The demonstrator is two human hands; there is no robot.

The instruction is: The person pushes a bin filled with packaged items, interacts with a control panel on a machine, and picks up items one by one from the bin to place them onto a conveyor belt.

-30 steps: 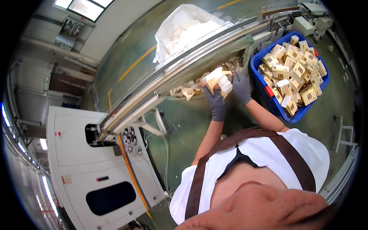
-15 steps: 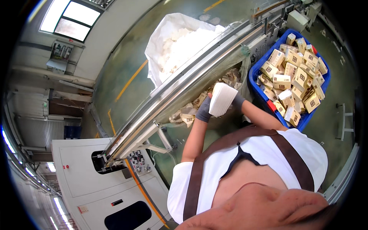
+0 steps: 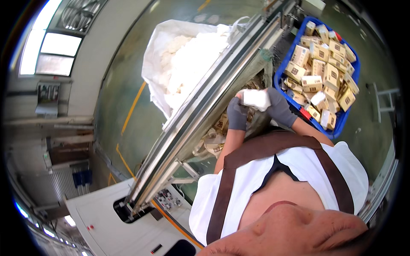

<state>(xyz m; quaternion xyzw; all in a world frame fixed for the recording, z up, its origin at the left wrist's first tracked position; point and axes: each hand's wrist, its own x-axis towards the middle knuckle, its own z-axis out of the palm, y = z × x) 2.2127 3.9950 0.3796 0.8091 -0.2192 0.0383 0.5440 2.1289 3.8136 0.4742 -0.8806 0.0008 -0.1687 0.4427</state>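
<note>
Both my hands hold a white stack of folded tissues [image 3: 257, 100] in front of my chest, close to the conveyor rail. My left hand [image 3: 237, 112], in a grey glove with bare fingertips, grips the stack's left end. At the right end, my grey-gloved right hand [image 3: 278, 106] is closed round the side. Beneath and behind the hands, a translucent bag [image 3: 213, 143] holds crumpled beige tissue packs and wrappers. To the right stands a blue crate [image 3: 340, 129] heaped with beige tissue packs [image 3: 331, 77].
A long metal conveyor rail [image 3: 200, 102] runs diagonally beyond my hands. Past it, a large white sack [image 3: 150, 64] is full of loose white tissue. A white machine cabinet [image 3: 109, 217] stands at the lower left. A pale metal frame [image 3: 386, 106] is at the far right.
The tissue stack has turned from nearly upright to lying more level between my hands. My right hand now shows at its right end. The whole view has shifted with my head.
</note>
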